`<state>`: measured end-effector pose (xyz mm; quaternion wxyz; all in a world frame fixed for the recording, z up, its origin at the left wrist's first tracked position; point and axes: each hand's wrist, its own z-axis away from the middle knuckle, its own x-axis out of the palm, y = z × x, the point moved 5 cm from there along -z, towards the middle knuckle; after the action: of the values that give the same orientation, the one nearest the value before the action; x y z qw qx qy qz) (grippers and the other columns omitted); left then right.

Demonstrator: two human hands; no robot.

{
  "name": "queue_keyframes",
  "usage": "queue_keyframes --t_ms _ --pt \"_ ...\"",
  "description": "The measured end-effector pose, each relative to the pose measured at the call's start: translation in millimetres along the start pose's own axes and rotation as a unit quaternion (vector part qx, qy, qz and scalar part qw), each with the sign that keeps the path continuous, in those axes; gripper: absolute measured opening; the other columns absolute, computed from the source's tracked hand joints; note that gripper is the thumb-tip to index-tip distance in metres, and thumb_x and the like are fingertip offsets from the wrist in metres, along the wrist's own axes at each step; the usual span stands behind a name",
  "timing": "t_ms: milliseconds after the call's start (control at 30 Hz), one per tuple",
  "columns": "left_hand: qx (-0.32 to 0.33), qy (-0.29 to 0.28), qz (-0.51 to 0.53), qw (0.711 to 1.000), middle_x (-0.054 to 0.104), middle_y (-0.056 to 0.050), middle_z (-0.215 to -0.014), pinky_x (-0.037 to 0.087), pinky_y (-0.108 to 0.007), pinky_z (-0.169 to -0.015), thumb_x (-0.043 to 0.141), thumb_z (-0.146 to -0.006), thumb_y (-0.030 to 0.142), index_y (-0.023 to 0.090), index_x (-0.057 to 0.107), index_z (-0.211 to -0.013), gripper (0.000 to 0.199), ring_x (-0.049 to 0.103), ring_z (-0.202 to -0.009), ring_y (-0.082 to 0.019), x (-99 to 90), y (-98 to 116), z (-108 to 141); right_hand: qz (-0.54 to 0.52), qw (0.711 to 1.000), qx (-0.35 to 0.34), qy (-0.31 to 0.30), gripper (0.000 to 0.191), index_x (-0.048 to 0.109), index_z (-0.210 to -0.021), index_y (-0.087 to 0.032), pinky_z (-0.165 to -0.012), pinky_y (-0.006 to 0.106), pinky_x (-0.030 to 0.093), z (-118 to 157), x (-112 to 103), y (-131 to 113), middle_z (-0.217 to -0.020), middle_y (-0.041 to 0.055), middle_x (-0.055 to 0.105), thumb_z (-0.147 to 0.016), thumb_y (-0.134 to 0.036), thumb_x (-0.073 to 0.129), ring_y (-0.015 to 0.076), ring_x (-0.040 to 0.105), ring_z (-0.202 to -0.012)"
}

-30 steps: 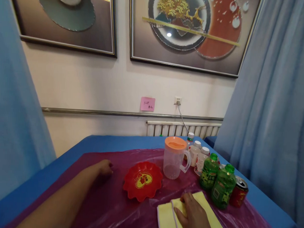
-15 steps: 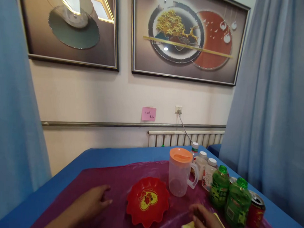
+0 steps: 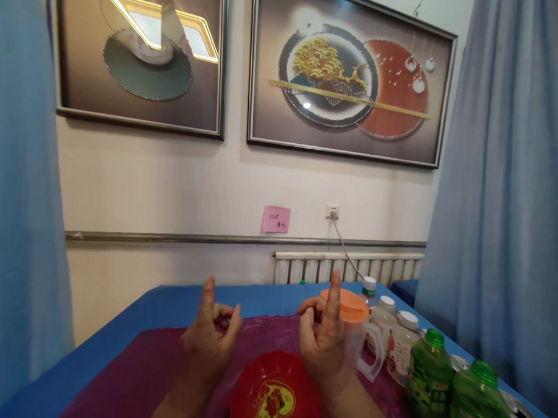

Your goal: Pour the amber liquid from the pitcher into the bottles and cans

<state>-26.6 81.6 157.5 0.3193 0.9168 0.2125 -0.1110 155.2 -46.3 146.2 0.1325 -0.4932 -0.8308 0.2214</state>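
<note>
My left hand (image 3: 208,334) is raised to the left of a red scalloped plate (image 3: 245,384), index finger pointing up and thumb apart, holding nothing. Across from it, my right hand (image 3: 322,344) is lifted in a similar pose, index finger upright and other fingers partly curled, with nothing in it. It covers part of a clear plastic pitcher (image 3: 354,349) with an orange lid. The plate has a yellow printed design and is cut off by the bottom edge of the view.
A purple plastic sheet (image 3: 138,375) lies over the blue tablecloth (image 3: 161,299). On the right stand white-capped bottles (image 3: 402,347), green bottles (image 3: 431,373) and a can (image 3: 519,415). Behind are a radiator (image 3: 308,271) and a wall rail (image 3: 168,237); blue curtains (image 3: 498,210) hang at both sides.
Both hands have risen from low beside the plate, moved closer together, and now point their index fingers up. The view has tilted upward; the yellow cloth under the right hand is out of sight.
</note>
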Motion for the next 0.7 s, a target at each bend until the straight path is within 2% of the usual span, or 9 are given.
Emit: queue_keyframes --t_ms 100,133,267,333,533,700 --pt "-0.062 -0.117 -0.034 0.991 0.062 0.01 -0.057 0.042 -0.022 -0.05 0.055 -0.083 0.037 0.015 0.016 -0.16 0.089 0.061 -0.049 -0.014 15.0 -22 -9 0.083 0.995 0.052 -0.026 0.08 0.008 -0.163 -0.013 -0.06 0.028 0.05 4 8 26 -0.067 -0.004 0.058 -0.089 -0.011 0.039 0.017 0.057 -0.058" --pt "-0.071 -0.129 -0.033 0.989 0.061 0.011 -0.056 0.041 -0.022 -0.05 0.054 -0.084 0.037 0.015 0.013 -0.161 0.09 0.061 -0.049 -0.014 15.5 -23 -11 0.103 0.992 0.062 -0.036 0.079 0.011 -0.162 -0.013 -0.059 0.028 0.048 4 8 33 -0.064 -0.0051 0.056 -0.088 -0.012 0.039 0.017 0.055 -0.055" --pt "-0.046 -0.074 -0.014 0.996 0.066 0.009 -0.064 0.046 -0.024 -0.057 0.053 -0.087 0.041 0.019 0.008 -0.162 0.09 0.063 -0.053 -0.014 6.3 -9 -11 0.129 0.988 0.075 -0.041 0.08 0.013 -0.162 -0.011 -0.057 0.027 0.044 1 -2 45 -0.061 -0.0068 0.052 -0.087 -0.014 0.041 0.0167 0.052 -0.052" --pt "-0.039 -0.074 -0.015 0.996 0.067 0.008 -0.065 0.046 -0.024 -0.057 0.054 -0.087 0.04 0.019 0.01 -0.162 0.09 0.063 -0.054 -0.014 6.9 -5 -8 0.127 0.988 0.077 -0.035 0.081 0.011 -0.162 -0.011 -0.058 0.027 0.045 -1 -7 44 -0.061 -0.007 0.052 -0.088 -0.015 0.04 0.0164 0.052 -0.052" --pt "-0.032 -0.049 -0.02 0.998 0.064 0.009 -0.061 0.046 -0.025 -0.055 0.054 -0.084 0.041 0.02 0.011 -0.161 0.09 0.061 -0.05 -0.015 12.8 -16 -6 0.103 0.992 0.064 -0.043 0.081 0.01 -0.163 -0.012 -0.056 0.026 0.044 1 -5 39 -0.061 -0.0076 0.051 -0.088 -0.014 0.04 0.0156 0.05 -0.051" --pt "-0.05 -0.082 -0.035 0.995 0.064 0.009 -0.063 0.045 -0.026 -0.056 0.051 -0.086 0.042 0.02 0.009 -0.162 0.09 0.061 -0.052 -0.015 11.8 -13 -5 0.102 0.991 0.066 -0.053 0.081 0.016 -0.162 -0.013 -0.052 0.024 0.041 4 2 47 -0.058 -0.0087 0.048 -0.085 -0.012 0.041 0.0151 0.048 -0.049"
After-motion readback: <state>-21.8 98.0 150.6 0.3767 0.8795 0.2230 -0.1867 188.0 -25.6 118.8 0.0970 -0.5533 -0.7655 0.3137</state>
